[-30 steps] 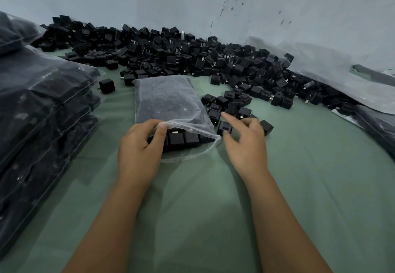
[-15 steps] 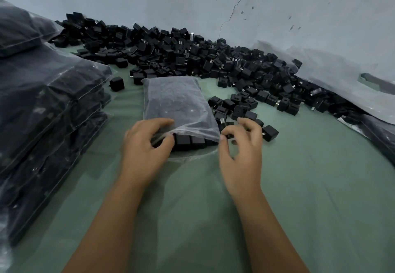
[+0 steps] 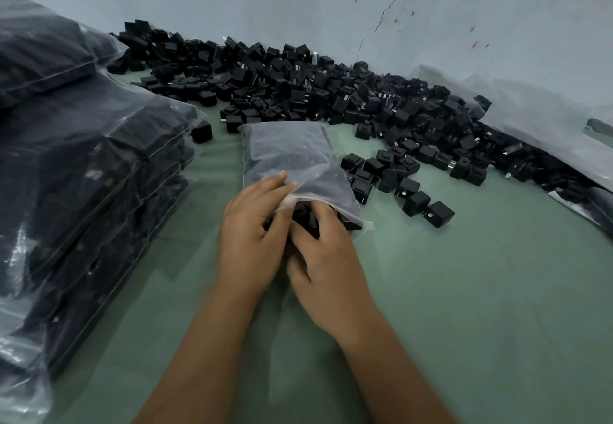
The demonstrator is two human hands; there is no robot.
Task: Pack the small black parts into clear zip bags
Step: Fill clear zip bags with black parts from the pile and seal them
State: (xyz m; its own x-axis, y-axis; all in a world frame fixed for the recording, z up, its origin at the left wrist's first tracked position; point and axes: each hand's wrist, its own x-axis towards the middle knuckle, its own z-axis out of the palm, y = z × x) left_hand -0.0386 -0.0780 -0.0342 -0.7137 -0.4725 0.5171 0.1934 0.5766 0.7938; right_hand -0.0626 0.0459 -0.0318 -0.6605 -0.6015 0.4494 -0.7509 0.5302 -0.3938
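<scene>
The left hand pinches the upper film at the mouth of the zip bag, thumb under the edge and fingers on top, lifting it open. The right hand has its fingers pushed into that mouth among black parts; its fingertips are hidden by the film, so whether its grip is closed on a part cannot be told. Half a second ago this hand was outside the bag, to its right, fingers curled at the corner near the loose parts; it has since crossed over to touch the left hand. The bag, nearly full, lies flat on the green counter, mouth toward the person. Just to its right sits a small cluster of loose black parts, and behind it the long pile of parts runs along the wall. A stack of filled bags stands at the left.
</scene>
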